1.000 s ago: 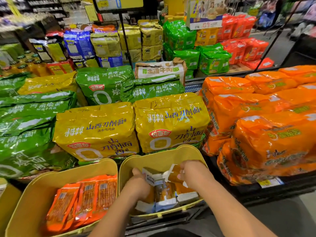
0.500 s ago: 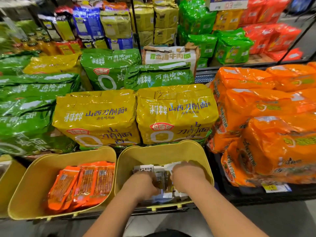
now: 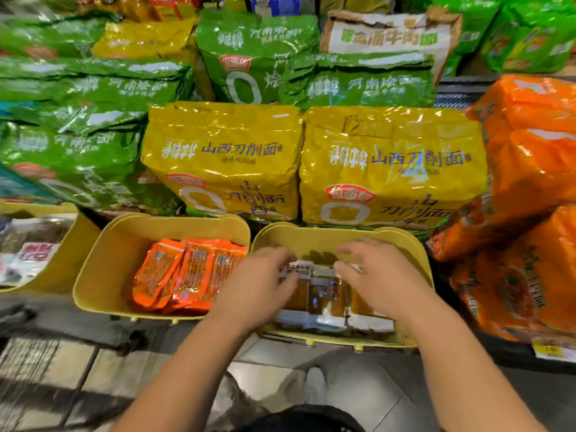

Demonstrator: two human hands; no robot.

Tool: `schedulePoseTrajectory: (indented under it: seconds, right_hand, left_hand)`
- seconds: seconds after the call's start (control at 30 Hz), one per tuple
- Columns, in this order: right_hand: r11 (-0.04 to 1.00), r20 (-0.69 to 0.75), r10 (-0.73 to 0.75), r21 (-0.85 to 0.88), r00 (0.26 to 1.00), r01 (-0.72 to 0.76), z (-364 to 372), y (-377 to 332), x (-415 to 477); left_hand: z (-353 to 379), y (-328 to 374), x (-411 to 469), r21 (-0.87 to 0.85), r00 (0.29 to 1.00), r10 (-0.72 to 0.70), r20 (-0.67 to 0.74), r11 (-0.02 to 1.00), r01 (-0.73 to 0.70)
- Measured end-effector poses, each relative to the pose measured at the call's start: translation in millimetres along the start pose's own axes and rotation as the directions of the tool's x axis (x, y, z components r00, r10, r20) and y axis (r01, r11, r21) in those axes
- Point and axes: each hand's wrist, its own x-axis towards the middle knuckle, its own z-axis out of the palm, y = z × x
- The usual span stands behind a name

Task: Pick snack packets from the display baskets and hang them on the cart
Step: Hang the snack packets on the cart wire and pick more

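Hands both low inside right basket (image 3: 402, 241), flanking snack packets (image 3: 318, 294), probably to gather bundle for lifting.

Left hand (image 3: 261, 285): fingers bent over white packet tops, thumb against stack; actual pinch can't be told through blur.

Right hand (image 3: 374, 275): fingers spread, loosely bent, thumb at packet tops, nothing clearly gripped.

Snack packets lie flat in right basket, none lifted. Cart not in view.

Middle basket (image 3: 124, 232): orange packets (image 3: 187, 275) overlapping in row.

Left basket (image 3: 67, 260): dark packets (image 3: 31, 244), blurred.

Noodle bags (image 3: 224, 163) stacked behind baskets.

Yellow basket (image 3: 311, 238): clear, white-edged packets (image 3: 314, 296) with amber contents, lying flat side by side. Just left of it, second basket (image 3: 103, 269): orange packets (image 3: 162, 272), overlapped, slightly tilted.
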Motion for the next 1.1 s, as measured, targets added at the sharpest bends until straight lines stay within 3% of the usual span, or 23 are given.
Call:
schedulePoseTrajectory:
  seconds: [0.17,0.3,0.5,0.67,0.9,1.1]
  right_hand:
    - [0.974,-0.152,-0.217,0.028,0.964,0.224,-1.6,-53.9,6.1]
    - [0.919,-0.169,-0.392,-0.036,0.904,0.392,19.8,-121.3,11.6]
    - [0.833,-0.139,-0.553,-0.094,0.822,0.544,80.8,-249.5,13.2]
    - [0.741,-0.028,-0.666,-0.144,0.745,0.656,155.6,-361.1,11.6]
    - [0.623,0.194,-0.742,-0.155,0.641,0.767,283.1,-492.7,11.7]
    - [0.583,0.475,-0.658,-0.169,0.584,0.794,368.0,-568.4,27.1]
  left_hand:
    - [-35.0,-44.9,-44.3,-0.128,0.953,-0.050,-0.300,0.992,0.012]
    - [-53.5,-101.9,-74.4,-0.057,0.911,-0.101,-0.400,0.995,0.086]
    - [-78.9,-214.7,-164.7,-0.199,0.798,-0.314,-0.515,0.949,0.245]
    - [-97.7,-328.8,-259.4,-0.295,0.663,-0.540,-0.519,0.841,0.454]
    - [-99.3,-457.4,-391.3,-0.332,0.497,-0.797,-0.344,0.598,0.730]
    - [-88.5,-513.2,-460.3,-0.319,0.369,-0.918,-0.144,0.396,0.861]
